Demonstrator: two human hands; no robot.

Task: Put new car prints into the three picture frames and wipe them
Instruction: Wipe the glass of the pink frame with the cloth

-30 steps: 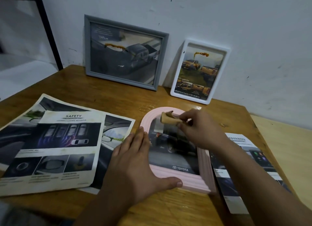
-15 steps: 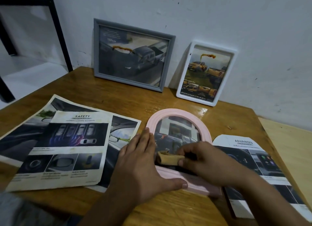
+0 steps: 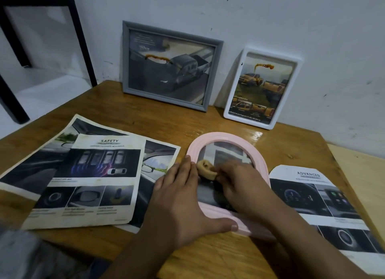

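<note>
Right at the front of the tabletop you've got the pink arched frame lying flat on its back, which makes sense since a flat frame gives you something solid to press a wipe against. Your left hand is spread out, fingers straight along the frame's left rim and thumb stretched across its bottom edge, so it's basically acting as a clamp to stop the frame skating around on the wood. Your right hand is pinched around a rolled-up tan cloth and has it down on the glass, just beside your left fingertips, roughly mid-pane. Looks to me like you're in the wiping step on this one, with a car print already showing behind the glass. Back against the wall, the grey frame and the white frame are propped leaning upright, well apart from where you're working, and both show an orange-brown smear near the top, so I'd guess those aren't wiped yet. Loose car prints sit flat either side of you: the SAFETY sheet stacked on a bigger spread to your left, the ADVANCED sheet to your right, tucked just beside the pink frame within easy reach.
</note>
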